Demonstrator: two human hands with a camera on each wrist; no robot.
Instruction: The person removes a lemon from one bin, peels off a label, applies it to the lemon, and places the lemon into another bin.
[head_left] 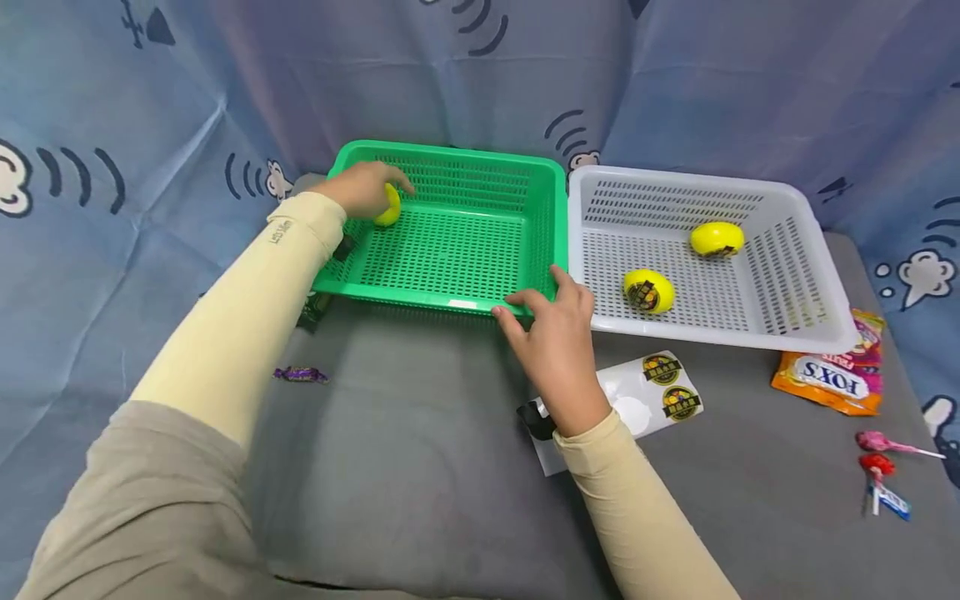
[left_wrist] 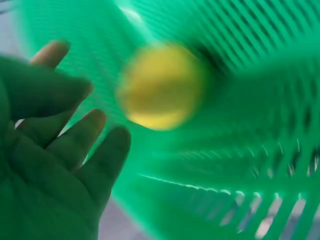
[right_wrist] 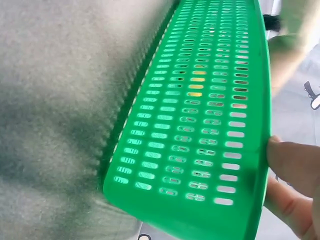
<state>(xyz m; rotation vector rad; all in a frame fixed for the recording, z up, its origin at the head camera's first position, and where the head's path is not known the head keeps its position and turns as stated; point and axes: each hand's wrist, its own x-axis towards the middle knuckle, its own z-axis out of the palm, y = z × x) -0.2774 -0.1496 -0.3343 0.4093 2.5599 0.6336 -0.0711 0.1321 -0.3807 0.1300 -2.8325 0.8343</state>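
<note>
A green slotted basket (head_left: 450, 296) stands on the grey table at mid-back. My left hand (head_left: 378, 185) reaches into its back left corner, right beside a plain yellow ball (head_left: 390, 208). In the left wrist view the ball (left_wrist: 160, 87) is blurred and lies clear of the spread fingers (left_wrist: 85, 135), which hold nothing. My right hand (head_left: 536, 302) rests on the basket's front rim near its right corner, fingers along the rim and thumb up beside the side wall. From the right wrist, two fingertips (right_wrist: 295, 165) touch the rim (right_wrist: 257, 150).
A white basket (head_left: 787, 333) sits right of the green one, with two stickered yellow balls (head_left: 648, 290) (head_left: 717, 238). A sticker sheet (head_left: 660, 387) lies under my right wrist. A FOX'S candy bag (head_left: 828, 379), lollipops (head_left: 881, 467) and a purple candy (head_left: 300, 374) lie around.
</note>
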